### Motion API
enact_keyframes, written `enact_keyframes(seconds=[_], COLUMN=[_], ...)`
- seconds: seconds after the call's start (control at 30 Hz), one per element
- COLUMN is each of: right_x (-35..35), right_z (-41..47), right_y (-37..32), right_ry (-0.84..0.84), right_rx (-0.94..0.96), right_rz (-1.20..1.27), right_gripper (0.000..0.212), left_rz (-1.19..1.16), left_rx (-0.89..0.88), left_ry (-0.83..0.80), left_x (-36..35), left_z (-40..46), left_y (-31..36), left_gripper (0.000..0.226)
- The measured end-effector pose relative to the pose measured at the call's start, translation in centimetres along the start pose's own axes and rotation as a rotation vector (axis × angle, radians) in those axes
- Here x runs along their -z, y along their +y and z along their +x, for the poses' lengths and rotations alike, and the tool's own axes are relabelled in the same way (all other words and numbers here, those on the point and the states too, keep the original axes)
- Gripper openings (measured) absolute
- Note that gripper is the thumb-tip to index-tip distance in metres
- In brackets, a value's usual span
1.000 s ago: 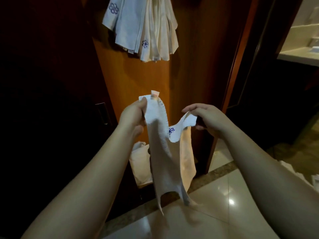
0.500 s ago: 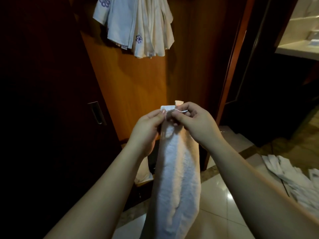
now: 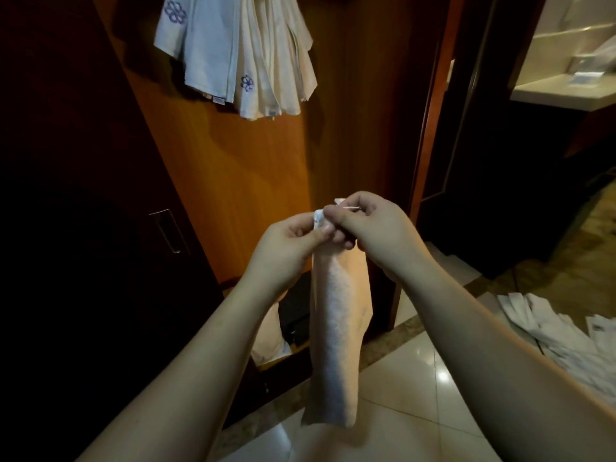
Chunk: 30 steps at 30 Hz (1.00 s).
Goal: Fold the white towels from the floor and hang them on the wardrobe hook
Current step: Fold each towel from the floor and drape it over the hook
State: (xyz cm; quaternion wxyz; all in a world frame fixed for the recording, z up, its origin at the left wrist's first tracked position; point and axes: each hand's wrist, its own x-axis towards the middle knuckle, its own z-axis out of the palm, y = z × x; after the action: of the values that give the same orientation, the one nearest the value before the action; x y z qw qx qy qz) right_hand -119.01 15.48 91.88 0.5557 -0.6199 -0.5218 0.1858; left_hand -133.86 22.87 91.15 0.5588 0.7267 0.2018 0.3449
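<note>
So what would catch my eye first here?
Two bare hands at centre, the left hand and right hand, together pinch the top of a long, narrow folded white terry towel that hangs down over the glossy tiled floor. Above, a bunch of white towels with blue flower emblems hangs on the orange wooden wardrobe panel.

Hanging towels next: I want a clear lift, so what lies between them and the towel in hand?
Only bare wardrobe panel in the head view, between the hanging towels and the held towel.

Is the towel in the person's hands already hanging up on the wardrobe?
No, both hands pinch the folded towel well below the hung towels.
</note>
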Motion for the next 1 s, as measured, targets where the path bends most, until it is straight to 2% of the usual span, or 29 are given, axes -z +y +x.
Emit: enact_keyframes(seconds=[0.1, 0.27, 0.4, 0.5, 0.57, 0.63, 0.73, 0.77, 0.83, 0.87, 0.9, 1.0], right_x=[1.7, 3.6, 3.6, 4.0, 4.5, 4.9, 5.7, 6.0, 6.3, 6.1, 5.9, 5.1], right_z=[0.9, 2.4, 2.7, 3.3, 3.3, 3.0, 3.1, 3.2, 3.3, 3.2, 3.1, 2.7], right_y=[0.2, 2.1, 3.9, 5.6, 7.1, 8.4, 9.1, 9.1, 8.3, 7.9, 7.6, 7.4], right_ry=[-0.183, -0.558, -0.690, -0.752, -0.782, -0.746, -0.601, -0.496, -0.223, -0.110, -0.064, -0.152], right_rx=[-0.050, -0.057, 0.021, 0.018, -0.023, -0.084, 0.001, 0.054, 0.125, 0.156, 0.170, 0.169], right_rz=[-0.103, -0.686, -0.727, -0.789, -0.854, -0.849, -0.884, -0.874, -0.706, -0.620, -0.586, -0.732], right_gripper=[0.024, 0.014, 0.015, 0.012, 0.024, 0.038, 0.034, 0.031, 0.011, 0.011, 0.015, 0.026], left_rz=[0.010, -0.023, -0.006, -0.017, -0.069, -0.068, 0.009, -0.001, -0.067, -0.104, -0.131, -0.140], left_rx=[0.053, 0.087, 0.074, 0.078, 0.065, 0.059, 0.063, 0.065, 0.075, 0.088, 0.101, 0.097], left_ry=[0.012, 0.013, -0.027, 0.001, 0.051, 0.084, 0.094, 0.121, 0.197, 0.229, 0.249, 0.269], left_x=[0.2, 1.6, 2.3, 2.8, 3.7, 4.9, 6.1, 6.4, 6.8, 6.9, 7.1, 7.3], left_z=[0.5, 1.1, 1.4, 1.5, 1.7, 1.7, 1.5, 1.4, 1.4, 1.4, 1.4, 1.3], left_y=[-0.5, -1.3, -1.9, -2.5, -2.6, -2.5, -2.8, -3.0, -3.2, -3.3, -3.3, -3.5], left_gripper=[0.022, 0.023, 0.024, 0.022, 0.021, 0.020, 0.019, 0.018, 0.018, 0.021, 0.022, 0.022])
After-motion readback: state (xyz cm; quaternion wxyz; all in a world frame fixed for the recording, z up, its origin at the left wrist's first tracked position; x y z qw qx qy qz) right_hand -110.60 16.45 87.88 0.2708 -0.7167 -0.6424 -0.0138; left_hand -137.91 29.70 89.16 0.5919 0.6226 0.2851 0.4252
